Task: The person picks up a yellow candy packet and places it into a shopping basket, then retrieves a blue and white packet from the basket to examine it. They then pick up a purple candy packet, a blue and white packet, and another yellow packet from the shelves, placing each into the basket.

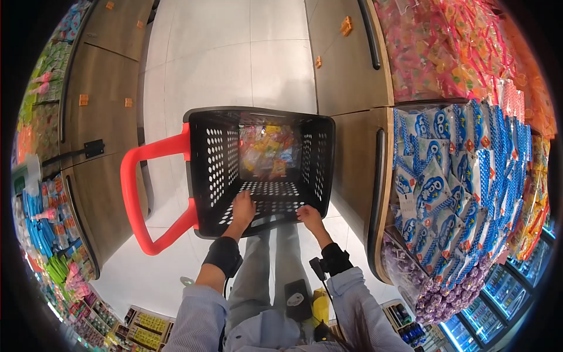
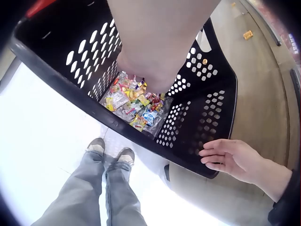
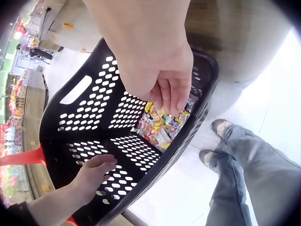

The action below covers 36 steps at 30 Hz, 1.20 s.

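Note:
A black plastic shopping basket (image 1: 264,114) with perforated walls and a red handle (image 1: 138,193) stands in front of my legs. Several small wrapped candies (image 1: 270,149) in bright colours lie at its bottom, some among clear plastic. My left hand (image 1: 243,207) is over the near side of the basket, its fingers loosely bent around nothing, as the right wrist view shows. Close to the near rim, toward the right corner, is my right hand (image 1: 311,217). Its fingers (image 2: 214,153) are relaxed and hold nothing in the left wrist view.
Wooden display cabinets (image 1: 346,64) flank the aisle on both sides. On the right they bear blue-and-white candy bags (image 1: 437,188), pink-tied bags (image 1: 440,53) and purple-wrapped sweets (image 1: 434,299). Pale floor tiles (image 1: 229,64) run between them. A yellow item (image 1: 321,306) hangs by my leg.

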{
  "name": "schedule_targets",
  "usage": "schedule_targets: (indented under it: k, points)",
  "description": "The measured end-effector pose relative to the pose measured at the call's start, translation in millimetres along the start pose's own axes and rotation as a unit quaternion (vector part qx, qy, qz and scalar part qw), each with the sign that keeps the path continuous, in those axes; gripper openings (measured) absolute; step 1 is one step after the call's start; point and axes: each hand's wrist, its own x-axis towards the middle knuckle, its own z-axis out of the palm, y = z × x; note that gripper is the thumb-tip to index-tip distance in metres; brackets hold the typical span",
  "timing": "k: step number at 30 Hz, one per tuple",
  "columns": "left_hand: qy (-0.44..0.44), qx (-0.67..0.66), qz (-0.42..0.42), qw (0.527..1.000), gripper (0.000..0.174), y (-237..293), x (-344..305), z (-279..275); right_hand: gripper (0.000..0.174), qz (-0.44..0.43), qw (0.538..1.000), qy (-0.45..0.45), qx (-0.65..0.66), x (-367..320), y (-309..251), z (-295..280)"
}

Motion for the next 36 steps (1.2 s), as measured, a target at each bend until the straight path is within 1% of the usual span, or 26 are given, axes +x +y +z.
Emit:
schedule_targets:
  k: [2, 5, 8, 11, 14, 17, 21, 25, 29, 32, 34, 36]
  points:
    - [-0.034, 0.006, 0.011, 0.999, 0.036, -3.4, 5.7, 3.0, 0.010, -0.012, 0.999, 0.008, 0.029, 5.9, 11.8, 2.5]
    - [-0.044, 0.023, 0.014, 0.999, 0.037, -3.7, 12.8, 8.6, 0.010, 0.026, 0.999, 0.001, 0.048, 6.8, 7.8, 5.0]
    - [-0.032, 0.024, 0.022, 0.999, 0.038, -10.5, 21.1, 20.8, 0.010, 0.024, 0.995, 0.005, 0.092, 10.7, 9.4, 9.8]
    - [-0.064, 0.024, 0.006, 0.998, 0.035, -9.8, 32.2, 22.9, 0.011, 0.026, 0.998, -0.017, 0.054, 17.9, 7.2, 10.6]
    - [-0.094, 0.028, -0.001, 0.995, 0.035, -16.6, 47.9, 31.9, 0.012, -0.013, 0.998, -0.005, 0.060, 28.5, 11.2, 14.4]
    - [-0.096, 0.033, -0.008, 0.995, 0.038, -21.1, 61.8, 37.5, 0.013, -0.012, 0.999, -0.014, 0.040, 42.4, 18.5, 13.5]
    - [-0.101, 0.034, -0.010, 0.994, 0.041, -22.7, 71.8, 36.1, 0.014, 0.031, 0.999, -0.012, 0.039, 48.7, 4.9, 13.8]
    - [-0.086, 0.030, 0.003, 0.996, 0.039, -29.3, 75.4, 40.1, 0.013, 0.039, 0.998, -0.009, 0.043, 54.5, 1.6, 15.9]
    - [-0.104, 0.056, -0.017, 0.993, 0.036, -33.2, 77.1, 41.8, 0.014, 0.051, 0.998, -0.001, 0.043, 55.9, 1.9, 17.6]
    - [-0.110, 0.051, -0.024, 0.992, 0.035, -37.2, 79.5, 43.0, 0.014, 0.062, 0.998, -0.020, 0.015, 58.6, 3.3, 18.2]
    - [-0.116, 0.054, -0.025, 0.992, 0.035, -39.5, 82.6, 43.9, 0.015, 0.066, 0.997, -0.018, 0.026, 62.2, 7.4, 20.9]
    - [-0.099, 0.065, -0.024, 0.993, 0.035, -44.2, 90.5, 49.2, 0.014, 0.063, 0.996, -0.024, 0.056, 70.0, 13.1, 23.0]
